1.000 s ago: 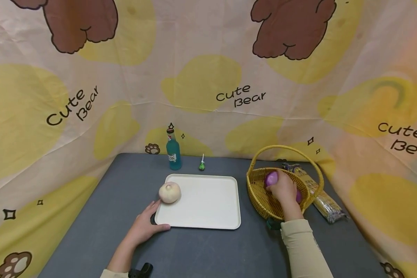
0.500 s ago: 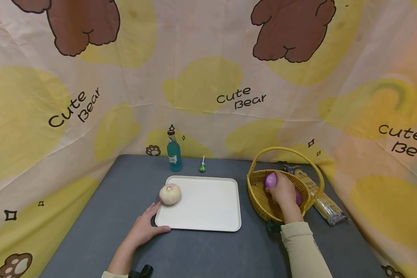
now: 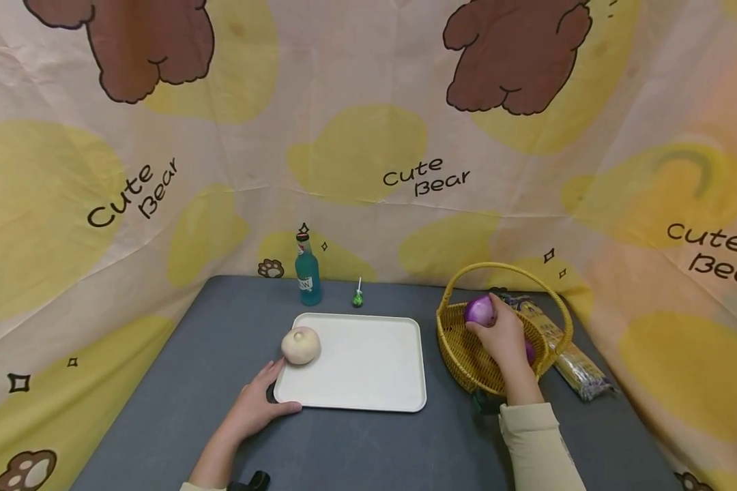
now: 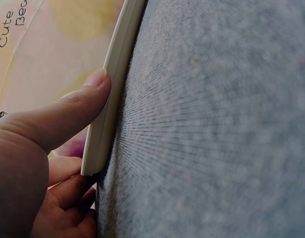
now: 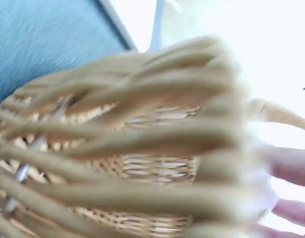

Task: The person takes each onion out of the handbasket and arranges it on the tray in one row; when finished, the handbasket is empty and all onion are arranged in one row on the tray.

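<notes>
My right hand (image 3: 502,339) holds a glossy red onion (image 3: 479,311) between thumb and fingers, just over the yellow wicker basket (image 3: 453,358). Under my wrist, another purple thing (image 3: 530,351) shows partly inside the basket. In the right wrist view the basket's woven rim (image 5: 142,139) fills much of the picture, and my fingertips (image 5: 291,166) reach the onion past it. My left hand (image 3: 254,406) grips the near left corner of a white tray (image 3: 356,368), its thumb (image 4: 90,91) along the front edge. A pale, onion-shaped bulb (image 3: 301,345) sits at the tray's left side.
Behind the tray stand a blue bottle (image 3: 308,276) and a green lollipop (image 3: 357,299). To the right of the basket lies a long clear-and-yellow packet (image 3: 568,351). The basket's tall handle (image 3: 510,265) arches over it, and a printed cloth (image 3: 356,164) hangs at the back.
My right hand has lifted the red onion slightly up out of the basket, so more of it shows. The left hand stays at the tray corner. The view has tilted up slightly.
</notes>
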A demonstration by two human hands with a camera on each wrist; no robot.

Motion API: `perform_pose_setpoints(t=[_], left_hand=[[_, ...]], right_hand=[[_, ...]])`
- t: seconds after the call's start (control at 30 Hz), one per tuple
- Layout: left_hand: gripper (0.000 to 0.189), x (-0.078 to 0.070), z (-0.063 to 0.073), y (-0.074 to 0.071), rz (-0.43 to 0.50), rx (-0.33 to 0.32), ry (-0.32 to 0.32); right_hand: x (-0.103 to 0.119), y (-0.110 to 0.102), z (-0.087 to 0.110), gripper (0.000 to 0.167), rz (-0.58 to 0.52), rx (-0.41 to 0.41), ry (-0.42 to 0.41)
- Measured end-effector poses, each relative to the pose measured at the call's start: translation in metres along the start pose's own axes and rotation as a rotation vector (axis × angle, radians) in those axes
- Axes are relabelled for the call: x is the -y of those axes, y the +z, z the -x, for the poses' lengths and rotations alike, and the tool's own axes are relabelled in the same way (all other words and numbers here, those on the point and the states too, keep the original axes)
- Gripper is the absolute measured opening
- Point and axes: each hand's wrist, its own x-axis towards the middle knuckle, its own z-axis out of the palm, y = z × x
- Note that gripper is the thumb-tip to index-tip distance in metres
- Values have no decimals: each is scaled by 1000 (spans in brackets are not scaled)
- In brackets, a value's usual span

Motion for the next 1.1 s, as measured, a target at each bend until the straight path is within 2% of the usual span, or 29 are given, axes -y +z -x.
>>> perform_pose_setpoints(t=[0.17,0.5,0.73,0.9,1.1], left_hand=[[111,1,2,1,-3,3,-11],[111,1,2,1,17,12,-14],[112,3,1,3,13,17,-27],[112,2,1,2,16,13,-32],[112,1,1,1,16,6,-26]], right_hand=[[6,-4,9,86,-71,-2,-28],[29,-5,28,87,-122,-11,-48],[40,4,39,83,-163,-8,-48],[49,12,41,81,-203,-6,-101],[59,22,42,80,-189,-8,-145]])
